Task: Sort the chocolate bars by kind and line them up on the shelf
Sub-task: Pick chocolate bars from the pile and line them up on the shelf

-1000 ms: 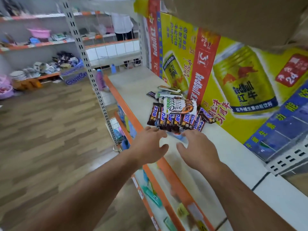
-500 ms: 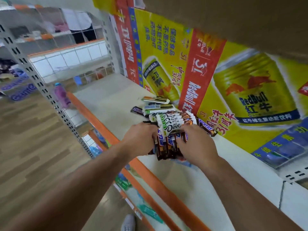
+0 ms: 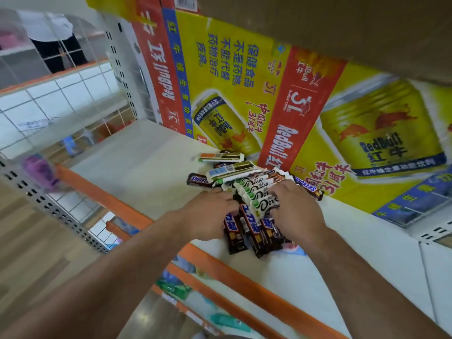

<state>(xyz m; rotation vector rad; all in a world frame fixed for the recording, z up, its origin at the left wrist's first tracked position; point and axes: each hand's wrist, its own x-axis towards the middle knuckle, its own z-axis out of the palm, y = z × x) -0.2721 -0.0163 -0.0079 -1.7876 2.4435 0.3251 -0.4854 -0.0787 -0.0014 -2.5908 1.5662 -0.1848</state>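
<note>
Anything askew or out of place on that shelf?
Yes, one mixed heap: white Dove bars under the right hand lie crosswise over brown Snickers bars at the left hand. A stray Snickers pokes out left, another right. Nothing looks torn.

"Dove" is printed on white bars point(image 3: 267, 203) before the carton point(image 3: 232, 69), "SNICKERS" on brown bars point(image 3: 308, 188) nearer it. "RedBull" and "31" are printed on the carton's red band point(image 3: 291, 133).
</note>
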